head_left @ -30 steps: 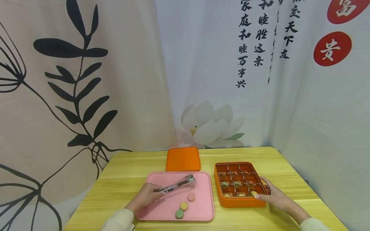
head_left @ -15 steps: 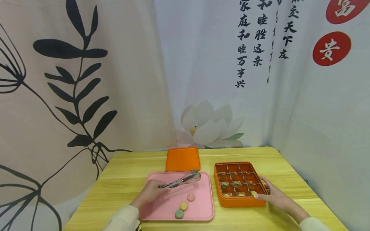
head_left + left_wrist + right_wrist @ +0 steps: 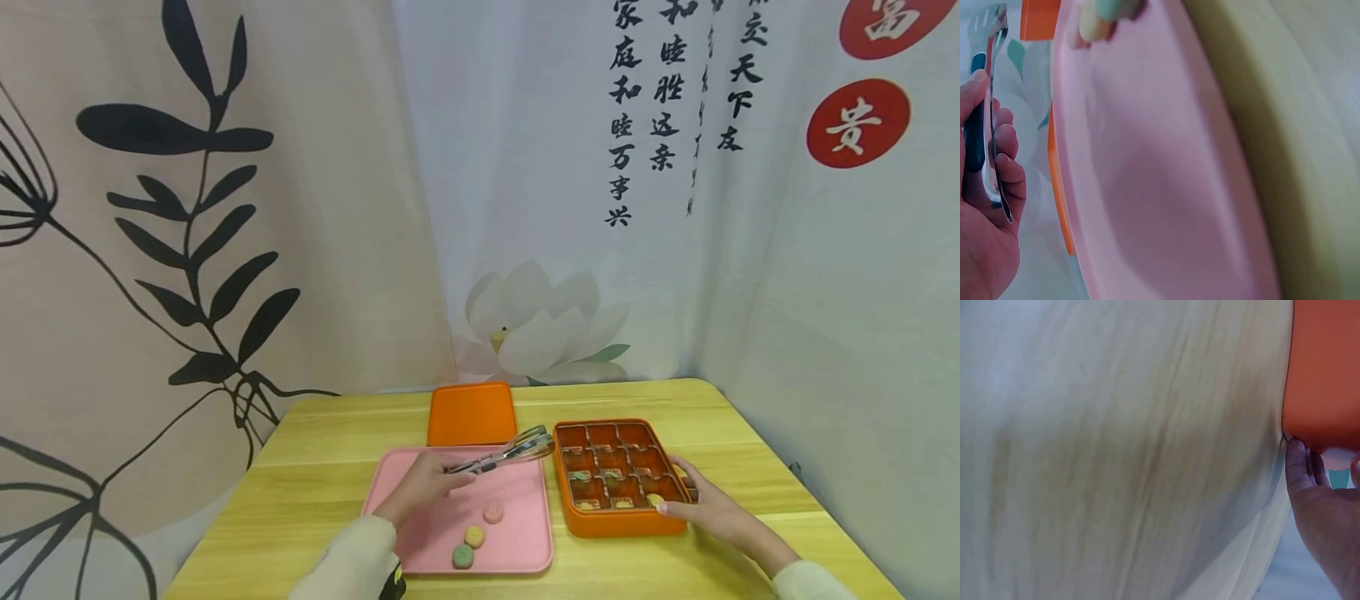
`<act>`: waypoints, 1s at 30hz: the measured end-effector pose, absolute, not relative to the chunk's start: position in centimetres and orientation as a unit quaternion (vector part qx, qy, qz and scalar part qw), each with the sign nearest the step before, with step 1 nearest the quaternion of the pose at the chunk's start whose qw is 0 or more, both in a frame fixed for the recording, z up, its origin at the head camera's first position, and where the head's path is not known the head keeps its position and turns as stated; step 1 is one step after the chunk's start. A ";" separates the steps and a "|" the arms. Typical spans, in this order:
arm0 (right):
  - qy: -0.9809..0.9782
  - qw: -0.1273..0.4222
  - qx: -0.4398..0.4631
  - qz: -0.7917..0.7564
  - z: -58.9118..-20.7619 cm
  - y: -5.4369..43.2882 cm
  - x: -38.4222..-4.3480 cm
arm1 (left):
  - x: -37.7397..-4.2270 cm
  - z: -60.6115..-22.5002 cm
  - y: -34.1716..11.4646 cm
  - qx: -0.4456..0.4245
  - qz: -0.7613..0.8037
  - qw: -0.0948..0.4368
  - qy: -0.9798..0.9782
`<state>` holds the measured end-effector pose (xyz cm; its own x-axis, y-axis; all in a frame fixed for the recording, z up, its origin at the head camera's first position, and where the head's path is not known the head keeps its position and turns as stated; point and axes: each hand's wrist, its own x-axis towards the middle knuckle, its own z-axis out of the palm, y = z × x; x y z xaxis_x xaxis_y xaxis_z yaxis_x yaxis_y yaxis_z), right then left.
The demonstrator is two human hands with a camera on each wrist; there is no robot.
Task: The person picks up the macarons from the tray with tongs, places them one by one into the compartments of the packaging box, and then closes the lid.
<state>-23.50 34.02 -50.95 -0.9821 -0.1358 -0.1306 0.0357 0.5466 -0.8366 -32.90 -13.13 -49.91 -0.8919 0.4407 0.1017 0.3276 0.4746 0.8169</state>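
Note:
My left hand (image 3: 423, 485) grips metal tongs (image 3: 517, 450) with dark handle grips. Their tips point right, just short of the orange box (image 3: 626, 523). The left wrist view shows fingers wrapped round the tongs (image 3: 975, 134). Below on the pink tray (image 3: 517, 552) lie a pink macaron (image 3: 492, 513), a yellow macaron (image 3: 474, 536) and a green macaron (image 3: 462, 556). My right hand (image 3: 712, 507) holds the box's near right corner, thumb at the rim and fingers along the side. Small green and yellow pieces sit in the box's nearer compartments; the far ones look bare.
Behind the tray an orange lid (image 3: 472, 415) lies flat on the wooden table (image 3: 330, 442). The tray stands close to the box's left side. A printed curtain (image 3: 360, 208) hangs behind the table and along its right side.
My left hand has carried the tongs right and slightly up, from over the tray to near the box's left rim. The right hand keeps its hold on the box.

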 end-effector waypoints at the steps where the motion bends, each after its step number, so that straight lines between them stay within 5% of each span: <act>1: 0.874 0.090 -0.030 -0.477 -50.9 34.0 -23.5 | -32.9 -49.9 -12.7 0.224 0.463 0.064 0.855; 30: 0.874 0.074 -0.033 -0.480 -51.2 34.0 -23.4 | -32.6 -48.5 0.9 0.278 0.498 0.087 0.817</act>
